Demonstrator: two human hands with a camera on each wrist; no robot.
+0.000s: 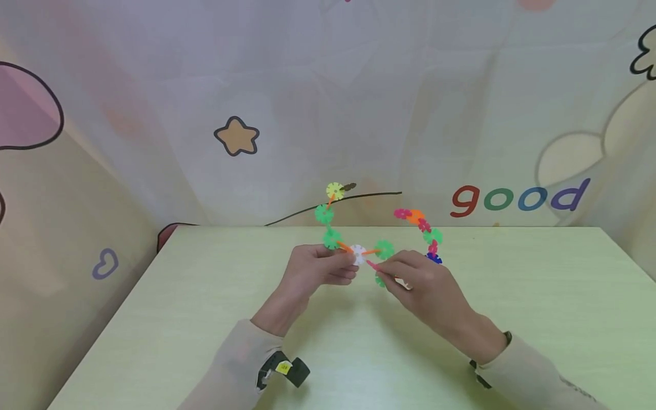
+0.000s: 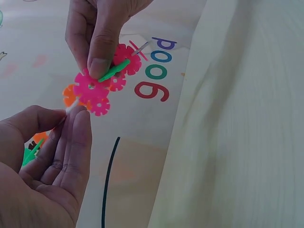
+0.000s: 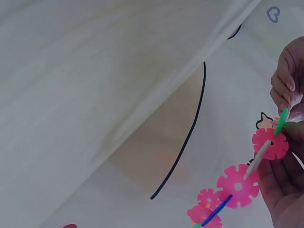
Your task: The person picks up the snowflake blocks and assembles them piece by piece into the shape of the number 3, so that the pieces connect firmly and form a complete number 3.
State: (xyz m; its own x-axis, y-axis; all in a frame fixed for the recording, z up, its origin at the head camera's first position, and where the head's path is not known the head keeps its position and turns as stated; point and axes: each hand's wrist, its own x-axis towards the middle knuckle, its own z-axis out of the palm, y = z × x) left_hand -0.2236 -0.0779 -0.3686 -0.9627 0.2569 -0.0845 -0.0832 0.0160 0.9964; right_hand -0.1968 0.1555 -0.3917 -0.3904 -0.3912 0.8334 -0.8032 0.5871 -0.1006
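Notched plastic snowflake discs, slotted edge to edge, form a chain between my hands. My left hand (image 1: 325,266) pinches a white snowflake disc (image 1: 358,254) between thumb and fingers. From there several discs rise to a yellow disc (image 1: 335,191) at the upper end. My right hand (image 1: 427,285) pinches a pink snowflake disc (image 1: 372,265) right beside the white one. In the left wrist view, the thumb of that hand lies against a larger-looking pink disc (image 2: 91,87) and a green disc (image 2: 114,71). Fingers partly hide the joined edges.
Beyond my right hand curves a string of discs, with an orange disc (image 1: 415,217) and a dark blue disc (image 1: 434,258). Below the hands spreads a pale green table (image 1: 179,324). Behind it hangs a printed cloth (image 1: 333,114). Both wrists wear dark straps.
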